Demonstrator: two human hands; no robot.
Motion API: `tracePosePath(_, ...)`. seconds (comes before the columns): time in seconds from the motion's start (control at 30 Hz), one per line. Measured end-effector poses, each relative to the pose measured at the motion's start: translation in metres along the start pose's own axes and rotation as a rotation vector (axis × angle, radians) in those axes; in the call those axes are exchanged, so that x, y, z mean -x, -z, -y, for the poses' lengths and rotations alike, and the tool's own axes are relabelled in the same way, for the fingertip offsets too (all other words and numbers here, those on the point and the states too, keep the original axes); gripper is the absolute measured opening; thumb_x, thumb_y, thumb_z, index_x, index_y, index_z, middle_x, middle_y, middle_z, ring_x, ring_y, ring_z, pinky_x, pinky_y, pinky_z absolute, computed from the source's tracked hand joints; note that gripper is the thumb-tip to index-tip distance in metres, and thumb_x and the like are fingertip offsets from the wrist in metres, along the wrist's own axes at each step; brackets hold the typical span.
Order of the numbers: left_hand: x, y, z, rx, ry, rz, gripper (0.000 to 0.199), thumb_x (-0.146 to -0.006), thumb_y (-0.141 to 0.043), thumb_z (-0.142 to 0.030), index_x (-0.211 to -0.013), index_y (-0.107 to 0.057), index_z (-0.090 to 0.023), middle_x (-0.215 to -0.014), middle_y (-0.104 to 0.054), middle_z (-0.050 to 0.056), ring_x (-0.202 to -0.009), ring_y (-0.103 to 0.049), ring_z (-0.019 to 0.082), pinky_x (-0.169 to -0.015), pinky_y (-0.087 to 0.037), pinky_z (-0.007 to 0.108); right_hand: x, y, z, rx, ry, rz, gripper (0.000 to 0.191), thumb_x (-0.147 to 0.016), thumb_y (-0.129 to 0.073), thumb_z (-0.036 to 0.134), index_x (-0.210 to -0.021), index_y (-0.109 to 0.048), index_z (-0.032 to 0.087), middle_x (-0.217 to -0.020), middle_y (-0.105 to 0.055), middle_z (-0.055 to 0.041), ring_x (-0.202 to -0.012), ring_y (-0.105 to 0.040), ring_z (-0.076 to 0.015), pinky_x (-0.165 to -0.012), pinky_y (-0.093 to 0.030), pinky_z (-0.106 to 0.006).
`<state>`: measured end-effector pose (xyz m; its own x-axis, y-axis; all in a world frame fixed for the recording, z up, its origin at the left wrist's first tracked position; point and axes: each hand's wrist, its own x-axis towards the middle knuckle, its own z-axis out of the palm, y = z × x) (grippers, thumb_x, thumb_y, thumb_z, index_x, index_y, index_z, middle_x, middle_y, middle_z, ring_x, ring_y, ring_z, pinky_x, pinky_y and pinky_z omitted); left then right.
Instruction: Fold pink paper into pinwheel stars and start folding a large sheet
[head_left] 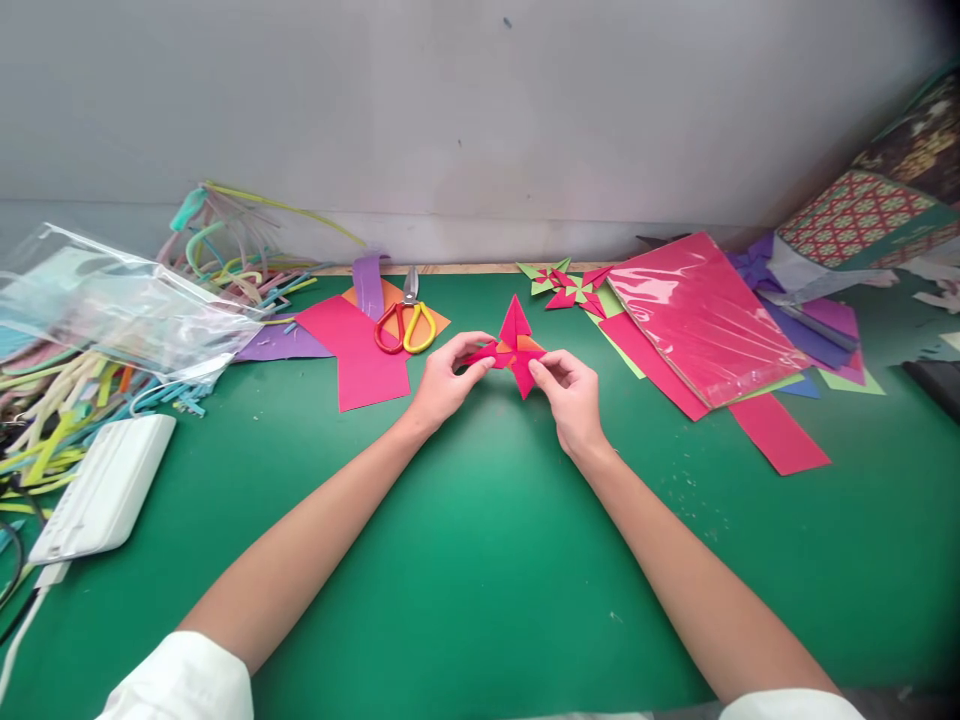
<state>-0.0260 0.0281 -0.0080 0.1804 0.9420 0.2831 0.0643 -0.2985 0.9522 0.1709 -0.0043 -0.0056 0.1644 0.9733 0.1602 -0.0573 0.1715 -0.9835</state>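
Note:
A folded paper star (pixel 516 325), pink-red with some orange at its middle, is held up between my two hands over the green table. My left hand (pixel 450 380) pinches its left point between thumb and fingers. On the opposite side, my right hand (pixel 571 398) grips the right point the same way. One point of the star stands upward and another points down toward me. Beyond it lie finished-looking paper stars (pixel 576 288) in red and light green. Scissors (pixel 406 320) with one red and one yellow handle rest left of my left hand, on pink paper (pixel 367 365).
To the right, a plastic-wrapped stack of red paper (pixel 701 315) lies over coloured sheets. A purple star (pixel 754 265) sits behind it. At left are a clear plastic bag (pixel 142 300), tangled paper strips (pixel 56 420) and a white power bank (pixel 105 485) with a cable. A grey wall (pixel 450 120) bounds the back.

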Motion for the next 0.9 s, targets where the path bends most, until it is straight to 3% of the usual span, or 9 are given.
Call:
tracePosePath(0.1,-0.001,0.002,0.001,0.003,0.017,-0.055,0.030,-0.090,-0.074,-0.038,-0.111,-0.073,-0.018,-0.113,-0.077,0.008,-0.104,-0.073,0.022,-0.094,-0.060,0.035,0.001,0.001,0.001,0.042,0.050,0.101,0.021,-0.085,-0.079,0.041,-0.083,-0.071,0.022,-0.102,-0.072,-0.0048,-0.094,-0.069,-0.0222,-0.081,-0.058,-0.034)
tracePosePath(0.2,-0.002,0.002,0.000,-0.020,0.026,-0.038,0.028,-0.092,-0.072,-0.038,-0.112,-0.074,-0.018,-0.116,-0.077,0.009,-0.107,-0.073,0.023,-0.095,-0.059,0.035,-0.002,0.006,0.004,0.095,0.088,0.110,0.020,-0.087,-0.078,0.041,-0.085,-0.072,0.023,-0.116,-0.072,-0.0074,-0.103,-0.070,-0.0245,-0.081,-0.058,-0.036)
tracePosePath(0.33,-0.001,0.002,-0.003,-0.019,0.045,-0.009,0.039,-0.090,-0.074,-0.038,-0.124,-0.069,-0.020,-0.110,-0.077,0.008,-0.102,-0.074,0.022,-0.094,-0.059,0.035,-0.007,0.014,0.009,0.201,0.098,0.122,0.020,-0.087,-0.078,0.043,-0.083,-0.074,0.023,-0.108,-0.074,-0.0074,-0.100,-0.070,-0.0249,-0.083,-0.057,-0.037)
tracePosePath(0.43,-0.001,0.002,-0.005,0.028,0.089,-0.067,0.051,-0.085,-0.079,-0.044,-0.127,-0.060,-0.021,-0.098,-0.076,0.006,-0.092,-0.075,0.021,-0.086,-0.059,0.033,-0.007,0.013,0.010,0.111,0.014,0.089,0.024,-0.083,-0.081,0.046,-0.083,-0.074,0.023,-0.100,-0.075,-0.0064,-0.090,-0.069,-0.0240,-0.079,-0.057,-0.037)
tracePosePath(0.57,-0.002,0.002,-0.008,0.081,0.127,-0.045,0.048,-0.079,-0.084,-0.052,-0.105,-0.058,-0.020,-0.094,-0.073,0.004,-0.086,-0.072,0.018,-0.078,-0.057,0.030,-0.006,0.008,0.007,-0.073,-0.091,0.033,0.027,-0.079,-0.084,0.048,-0.085,-0.073,0.023,-0.089,-0.074,-0.0038,-0.083,-0.069,-0.0232,-0.079,-0.059,-0.038)
tracePosePath(0.73,0.000,0.002,-0.015,0.045,0.098,0.105,0.040,-0.091,-0.070,-0.057,-0.090,-0.067,-0.017,-0.084,-0.072,0.004,-0.079,-0.067,0.018,-0.076,-0.056,0.030,-0.002,0.004,0.006,-0.103,-0.095,0.045,0.026,-0.077,-0.086,0.046,-0.084,-0.075,0.023,-0.094,-0.075,-0.0043,-0.086,-0.069,-0.0231,-0.082,-0.060,-0.039)
tracePosePath(0.9,0.001,0.002,-0.015,-0.055,0.082,0.068,0.045,-0.095,-0.065,-0.055,-0.075,-0.069,-0.015,-0.074,-0.071,0.005,-0.070,-0.064,0.016,-0.071,-0.053,0.029,0.000,0.001,0.007,-0.087,-0.065,0.069,0.024,-0.078,-0.086,0.045,-0.084,-0.076,0.023,-0.099,-0.076,-0.0049,-0.087,-0.070,-0.0228,-0.081,-0.060,-0.038)
